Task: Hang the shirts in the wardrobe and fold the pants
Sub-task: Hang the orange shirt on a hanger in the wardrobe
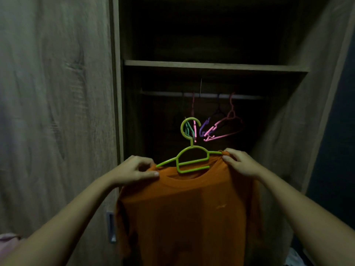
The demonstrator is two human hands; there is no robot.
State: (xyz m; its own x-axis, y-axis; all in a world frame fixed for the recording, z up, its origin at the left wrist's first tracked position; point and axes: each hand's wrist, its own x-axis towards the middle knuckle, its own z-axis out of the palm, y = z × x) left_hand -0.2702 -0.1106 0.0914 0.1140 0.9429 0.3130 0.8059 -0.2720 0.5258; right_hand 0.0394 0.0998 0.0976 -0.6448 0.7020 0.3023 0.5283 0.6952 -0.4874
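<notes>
By my reading, the task is sitting at an early stage. At the left, the closed door [57,112] of the wardrobe [117,83] is filling the near side of the view. Right of it, the open part is showing a dark rail [169,93] under a shelf [211,65]. Only bare hangers [219,125], pink and purple among them, are dangling from that rail. No shirt is hanging there that I can make out, though the interior is dim.

An orange shirt [184,212] is being held up in front of the opening, nearer than the rail and lower. A green hanger [193,162] is sitting threaded through its neckline, and its hook is standing free in the air, not on the rail. So the fitting of this shirt onto its hanger is looking nearly finished. What is remaining is lifting the hook onto the rail, then any other shirts and the folding of the pants, none of which are showing here.

The left hand [134,170] is pinching the shirt's left shoulder. Its thumb and curled fingers are closing on the cloth just where the hanger's left arm is poking out of the collar. The right hand [240,163] is doing likewise on the right shoulder, fingers curling over the fabric bunched at the hanger's right tip. Both are gripping cloth; whether they are also clamping the hanger arms beneath it I cannot tell.
</notes>
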